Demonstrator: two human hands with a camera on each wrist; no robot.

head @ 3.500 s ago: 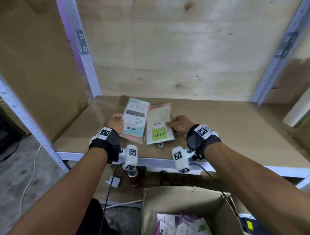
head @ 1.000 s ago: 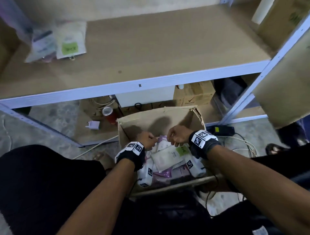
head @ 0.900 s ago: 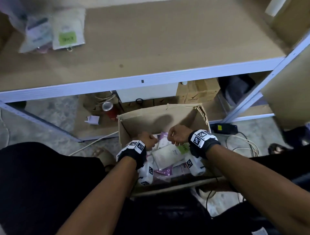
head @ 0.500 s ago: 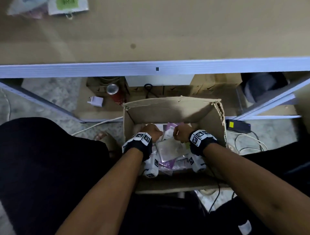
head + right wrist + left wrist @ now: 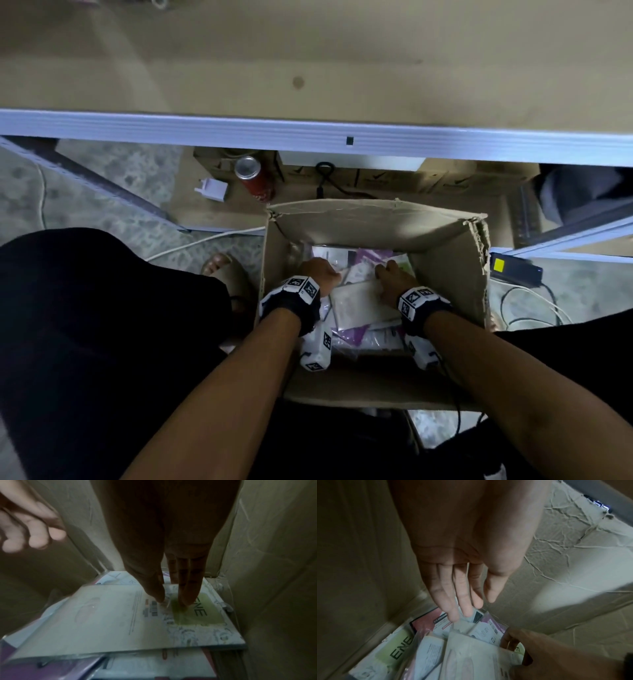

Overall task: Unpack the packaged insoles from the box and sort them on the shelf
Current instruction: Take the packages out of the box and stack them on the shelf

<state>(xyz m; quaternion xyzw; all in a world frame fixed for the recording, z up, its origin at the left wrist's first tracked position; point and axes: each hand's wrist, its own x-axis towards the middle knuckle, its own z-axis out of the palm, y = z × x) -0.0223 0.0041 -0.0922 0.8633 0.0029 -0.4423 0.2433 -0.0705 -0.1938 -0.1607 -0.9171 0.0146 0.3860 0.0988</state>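
An open cardboard box (image 5: 448, 274) stands on the floor below the shelf's edge (image 5: 308, 137), with several packaged insoles in it. Both hands are inside. My right hand (image 5: 171, 599) pinches the edge of a white packet (image 5: 102, 622) between thumb and fingers; that packet lies over a green-label ENE packet (image 5: 205, 615). My left hand (image 5: 476, 605) has straight fingers, their tips touching the packets near the far left corner, above a pink packet (image 5: 426, 623) and another green-label packet (image 5: 397, 649). In the head view the white packet (image 5: 356, 301) lies between the two wrists.
Under the shelf are a red can (image 5: 255, 178), a white plug adapter (image 5: 212, 188) and flat cardboard boxes (image 5: 445, 178). A black power brick (image 5: 513, 270) and cables (image 5: 534, 308) lie right of the box. A sandalled foot (image 5: 222, 270) is left of it.
The hands left two packets on the shelf and came down into the box. Over the last second they sank deeper, and the right hand took the white packet's edge.
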